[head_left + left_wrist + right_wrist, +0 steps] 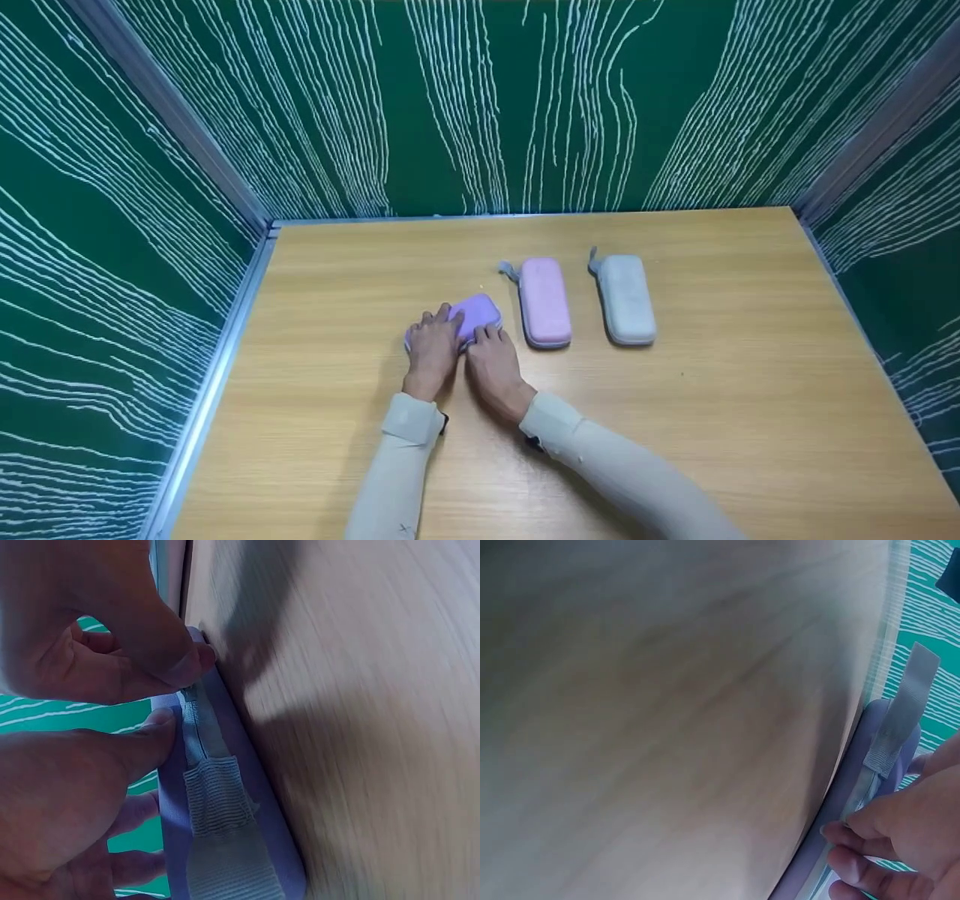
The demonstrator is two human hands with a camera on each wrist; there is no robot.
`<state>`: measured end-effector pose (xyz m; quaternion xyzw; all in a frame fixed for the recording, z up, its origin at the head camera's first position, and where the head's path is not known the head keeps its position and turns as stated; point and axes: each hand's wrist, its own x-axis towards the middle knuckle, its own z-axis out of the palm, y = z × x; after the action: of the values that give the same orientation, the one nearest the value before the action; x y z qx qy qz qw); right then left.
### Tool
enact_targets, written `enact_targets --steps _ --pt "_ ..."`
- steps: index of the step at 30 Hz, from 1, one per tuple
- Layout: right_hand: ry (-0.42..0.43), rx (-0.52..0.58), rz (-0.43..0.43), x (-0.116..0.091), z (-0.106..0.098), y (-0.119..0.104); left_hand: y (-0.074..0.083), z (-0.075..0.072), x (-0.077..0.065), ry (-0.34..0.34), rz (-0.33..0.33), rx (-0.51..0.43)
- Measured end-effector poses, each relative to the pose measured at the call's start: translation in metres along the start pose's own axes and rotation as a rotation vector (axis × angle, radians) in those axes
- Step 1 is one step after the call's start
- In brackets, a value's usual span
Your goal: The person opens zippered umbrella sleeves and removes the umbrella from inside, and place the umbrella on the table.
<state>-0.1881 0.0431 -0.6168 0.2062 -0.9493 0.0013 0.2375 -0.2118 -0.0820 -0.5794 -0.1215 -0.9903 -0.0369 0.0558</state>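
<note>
A purple zippered hard case [478, 309] lies at a slant on the wooden table. My left hand [433, 346] holds its left part, fingers over the top and thumb at the near side. At the right end of the case, my right hand [496, 367] pinches at the zipper. The left wrist view shows the zipper track [196, 727] along the side, with the right thumb and fingertip together on it; the pull itself is mostly hidden. A grey fabric strap [911, 701] sticks out from one end of the case in the right wrist view.
To the right lie a pink case [546, 300] and a grey case [628, 300], roughly side by side, each with a strap at its far left corner. Green walls with white wavy lines [450, 105] border the wooden table [720, 420] at the back and sides.
</note>
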Motion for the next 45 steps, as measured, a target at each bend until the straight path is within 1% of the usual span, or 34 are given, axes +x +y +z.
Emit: enact_targets --steps 5,7,9,12,16,20,24,28,32,35,41,43,45 --pt "-0.044 0.006 0.01 0.0 -0.002 0.0 -0.001 -0.004 0.0 -0.057 0.015 -0.002" --pt "-0.055 0.012 0.018 -0.001 -0.003 -0.001 -0.001 -0.008 0.0 -0.096 0.023 -0.001" --pt "-0.059 0.02 0.023 -0.002 -0.004 -0.001 0.0 -0.012 0.0 -0.138 0.023 -0.012" --pt "-0.055 0.023 0.026 -0.002 -0.003 -0.002 0.0 -0.014 0.001 -0.174 0.013 -0.036" --pt "-0.035 0.02 0.013 -0.002 -0.003 -0.004 -0.001 -0.013 0.0 -0.138 0.004 -0.044" --pt "-0.012 0.017 0.004 -0.001 -0.003 -0.005 -0.002 -0.009 -0.001 -0.086 0.017 -0.034" --pt "-0.005 0.007 0.007 -0.001 -0.002 -0.007 -0.004 -0.008 -0.001 -0.063 0.016 -0.012" --pt "-0.01 0.001 0.007 0.0 -0.003 -0.008 -0.005 -0.008 -0.001 -0.049 0.006 0.012" --pt "-0.008 0.004 0.015 0.001 -0.004 -0.009 -0.006 -0.007 -0.001 -0.033 0.01 0.025" --pt "0.015 0.003 0.008 0.0 -0.003 -0.012 -0.006 -0.007 -0.001 -0.037 0.01 0.029" --pt "0.105 -0.021 -0.027 0.0 0.0 -0.018 -0.004 -0.005 0.0 -0.039 0.024 0.041" --pt "0.106 -0.028 -0.023 -0.001 0.0 -0.019 -0.004 -0.005 0.0 -0.037 0.026 0.044" --pt "0.086 -0.023 -0.021 -0.002 0.0 -0.02 -0.005 -0.004 0.0 -0.038 0.022 0.042"
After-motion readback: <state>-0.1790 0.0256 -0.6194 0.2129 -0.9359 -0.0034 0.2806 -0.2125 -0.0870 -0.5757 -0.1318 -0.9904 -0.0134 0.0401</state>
